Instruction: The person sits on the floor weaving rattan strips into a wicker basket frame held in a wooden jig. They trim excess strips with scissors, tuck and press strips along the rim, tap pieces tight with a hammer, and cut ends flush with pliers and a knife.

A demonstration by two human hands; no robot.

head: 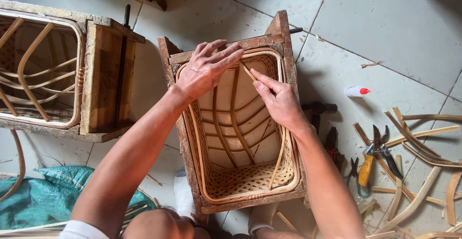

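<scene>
- A second wooden mould with a half-woven basket inside is cut off by the left edge of the view, and a plank at the top edge is shown only in part.
- The person's knees and white socks at the bottom edge are mostly hidden under the forearms and the frame.
- The lower end of the thin cane strip is lost among the weave at the basket's floor; exactly where it ends cannot be made out.
- The left hand is laid palm down over the far left corner of the wooden frame, the fingers spread and stretched along the top rail; nothing is seen pinched in it.
- The right hand is held inside the far right part of the opening, wrist bent, with the thumb and forefinger pressed together on the upper end of the cane strip.
- From that pinch the strip is seen poking up toward the left fingertips, and below the hand it is bent down along the right wall of the woven basket.
- The basket is seated inside the wooden frame, between the two forearms, on a tiled floor.
- Yellow-handled shears, pliers, cut cane pieces and a small white bottle with a red cap are scattered to the right, well apart from both hands.
- A teal sack is bunched at lower left.
</scene>
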